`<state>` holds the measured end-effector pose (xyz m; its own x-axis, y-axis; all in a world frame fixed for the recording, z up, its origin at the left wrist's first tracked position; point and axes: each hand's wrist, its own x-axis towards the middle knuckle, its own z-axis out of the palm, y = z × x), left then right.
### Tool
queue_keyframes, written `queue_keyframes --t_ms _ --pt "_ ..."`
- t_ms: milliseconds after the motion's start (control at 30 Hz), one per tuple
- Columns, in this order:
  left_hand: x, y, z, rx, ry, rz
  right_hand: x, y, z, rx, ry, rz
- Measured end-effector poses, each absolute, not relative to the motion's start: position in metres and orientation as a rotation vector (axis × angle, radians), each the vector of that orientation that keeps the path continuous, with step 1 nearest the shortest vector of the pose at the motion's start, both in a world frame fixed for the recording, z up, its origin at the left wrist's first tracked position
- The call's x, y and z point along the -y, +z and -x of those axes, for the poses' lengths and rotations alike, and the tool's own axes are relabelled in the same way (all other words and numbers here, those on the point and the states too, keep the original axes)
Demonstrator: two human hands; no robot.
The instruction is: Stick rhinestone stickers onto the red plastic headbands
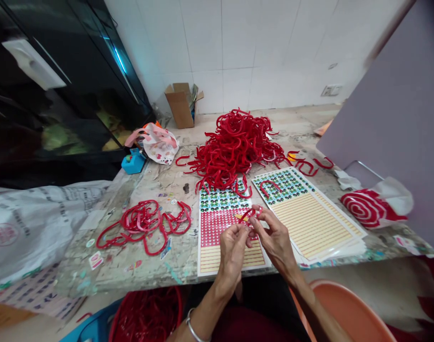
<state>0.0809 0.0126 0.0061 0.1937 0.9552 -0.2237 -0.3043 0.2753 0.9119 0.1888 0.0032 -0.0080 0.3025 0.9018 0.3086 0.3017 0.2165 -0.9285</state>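
Both hands meet over a sticker sheet (217, 261) printed with green-blue, red and yellow rows. My left hand (233, 244) is closed in a pinch on the near end of a thin red curved band (244, 216). The fingers of my right hand (274, 235) pinch the same band from the other side. A small yellow strip shows by the band; whether it is stuck to it, I cannot tell. Beyond the hands rises a large heap of similar red curved bands (234, 147). A smaller pile of red bands (142, 221) lies to the left.
On the right is a stack of sticker sheets (309, 223) with one red band on top. A red-and-white swirl packet (366, 208), a blue tape dispenser (133, 162) and a cardboard box (181, 107) stand around. Below the table edge are a red-filled tub (146, 313) and an orange basin (345, 308).
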Motion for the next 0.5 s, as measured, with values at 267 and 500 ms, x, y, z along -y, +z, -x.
queue_keyframes --t_ms 267,500 --pt "-0.015 0.003 -0.081 -1.031 1.064 -0.937 0.001 -0.017 -0.179 1.232 0.276 1.366" --pt "-0.014 -0.001 -0.081 -1.06 1.031 -0.975 0.002 -0.026 -0.174 1.112 0.281 1.402"
